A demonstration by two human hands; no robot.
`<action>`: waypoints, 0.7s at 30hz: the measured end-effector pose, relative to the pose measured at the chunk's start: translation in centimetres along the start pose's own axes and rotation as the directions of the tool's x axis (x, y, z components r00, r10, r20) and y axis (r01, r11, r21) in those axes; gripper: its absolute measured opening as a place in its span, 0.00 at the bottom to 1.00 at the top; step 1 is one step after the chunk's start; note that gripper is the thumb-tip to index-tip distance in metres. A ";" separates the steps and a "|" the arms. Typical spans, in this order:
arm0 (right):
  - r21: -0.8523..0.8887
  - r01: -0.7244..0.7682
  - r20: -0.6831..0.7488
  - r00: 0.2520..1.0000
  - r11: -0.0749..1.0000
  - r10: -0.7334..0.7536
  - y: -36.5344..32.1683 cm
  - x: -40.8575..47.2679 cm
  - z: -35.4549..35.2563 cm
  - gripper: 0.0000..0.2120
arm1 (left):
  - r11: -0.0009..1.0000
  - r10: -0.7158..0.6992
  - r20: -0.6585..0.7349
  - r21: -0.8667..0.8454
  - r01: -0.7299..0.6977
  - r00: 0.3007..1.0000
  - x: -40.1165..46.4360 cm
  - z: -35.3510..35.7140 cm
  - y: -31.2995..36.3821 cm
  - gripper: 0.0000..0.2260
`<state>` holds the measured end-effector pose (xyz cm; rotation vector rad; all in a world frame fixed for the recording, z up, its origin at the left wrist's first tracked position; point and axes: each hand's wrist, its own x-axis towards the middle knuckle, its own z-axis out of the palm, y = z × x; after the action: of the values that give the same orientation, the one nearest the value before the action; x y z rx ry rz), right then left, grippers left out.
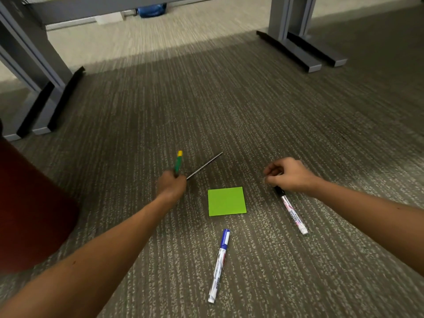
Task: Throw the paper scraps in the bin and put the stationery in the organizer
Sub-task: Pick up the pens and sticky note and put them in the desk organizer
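Item count on the carpet floor (252, 115): two whiteboard markers, one green sticky-note pad, all lying flat. Two further items are off the floor, held in one hand.

Left hand (171, 185): clenched into a fist around two items at once. Item one is a green pen with a yellow end (178, 162), standing nearly upright out of the top of the fist. Item two is a thin dark rod, possibly a pencil (205, 165); it projects from the fist up and to the right at a slant. The two shafts diverge in a V.

Right hand (288, 174): fingers curled inward, knuckles up, positioned at the capped end of the black-capped marker (293, 211). The cap end is directly under the fingers; whether the fingers actually grip it, I cannot tell from here.

Black-capped marker: white barrel with printed label, lying diagonally, cap toward the right hand, tail end pointing toward the person.

Blue-capped marker (219, 265): white barrel, printed label, blue cap pointing away from the person. It lies near the person, below the pad, touching nothing else.

Green sticky-note pad (226, 201): square, bright lime, top face blank. It sits between the two hands, apart from both markers.

Grey desk legs (278, 17) stand in the background; a dark red object (29, 207) is at the left edge.
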<state>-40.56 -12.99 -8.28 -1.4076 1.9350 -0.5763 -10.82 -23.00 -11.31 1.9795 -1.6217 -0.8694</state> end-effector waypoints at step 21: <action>0.154 -0.085 0.149 0.987 0.984 0.062 -1.5 0.1 6.2 0.24 | 0.981 0.167 0.544 -0.011 -0.192 0.823 -3.0 1.5 2.8 0.08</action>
<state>-35.05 -13.38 -11.52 -1.2371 1.7772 -0.5664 -14.19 -20.59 -9.88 1.6483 -2.1073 -1.4210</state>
